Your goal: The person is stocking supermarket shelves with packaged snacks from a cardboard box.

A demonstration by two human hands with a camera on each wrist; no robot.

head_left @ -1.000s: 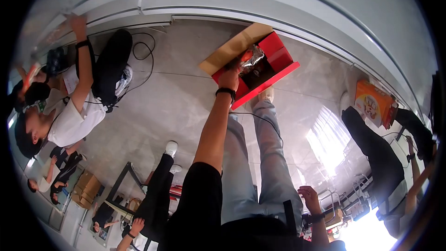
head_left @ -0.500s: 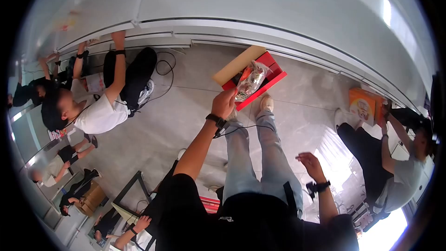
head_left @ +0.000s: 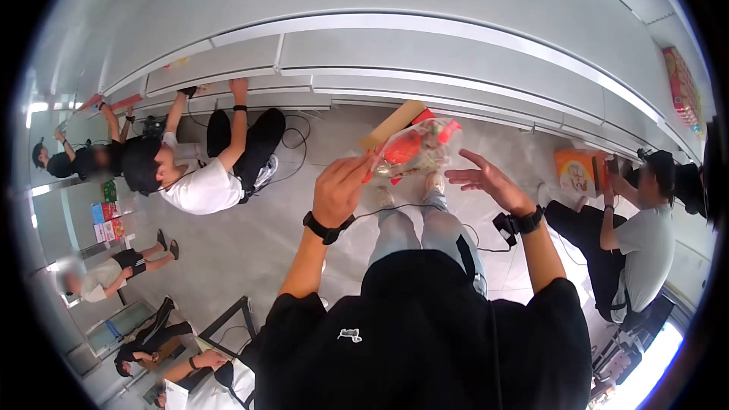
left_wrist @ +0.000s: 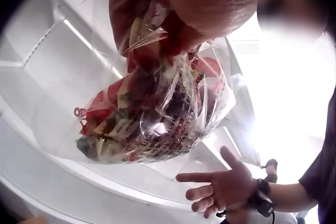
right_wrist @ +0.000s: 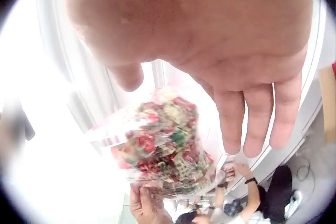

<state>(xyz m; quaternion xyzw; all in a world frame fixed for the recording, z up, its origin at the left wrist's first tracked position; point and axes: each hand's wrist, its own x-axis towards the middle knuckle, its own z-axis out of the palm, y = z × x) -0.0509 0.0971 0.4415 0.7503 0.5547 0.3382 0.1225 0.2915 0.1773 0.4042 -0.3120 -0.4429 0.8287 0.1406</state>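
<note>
My left hand (head_left: 338, 190) pinches one end of a clear plastic bag (head_left: 418, 148) and holds it up in front of my body. Through the film show small red, green and pale wrapped pieces; the left wrist view has the bag (left_wrist: 157, 113) hanging below my curled fingers, dark print on it. On the bag's other side, my right hand (head_left: 490, 182) is spread, fingers straight and holding nothing. In the right wrist view, the bag (right_wrist: 163, 145) appears beyond the right palm. Behind it on the floor, the red box with a tan cardboard flap (head_left: 395, 123) is mostly hidden.
Long white shelves (head_left: 456, 53) run across the front. To the left a person in a white shirt (head_left: 201, 186) crouches at them; to the right another person (head_left: 642, 247) is by an orange box (head_left: 581, 175). A thin cable (head_left: 414, 206) hangs between my wrists.
My left hand has drawn the bag up out of the red box and towards me. My right hand has risen from my side to near the bag, its fingers spreading.
</note>
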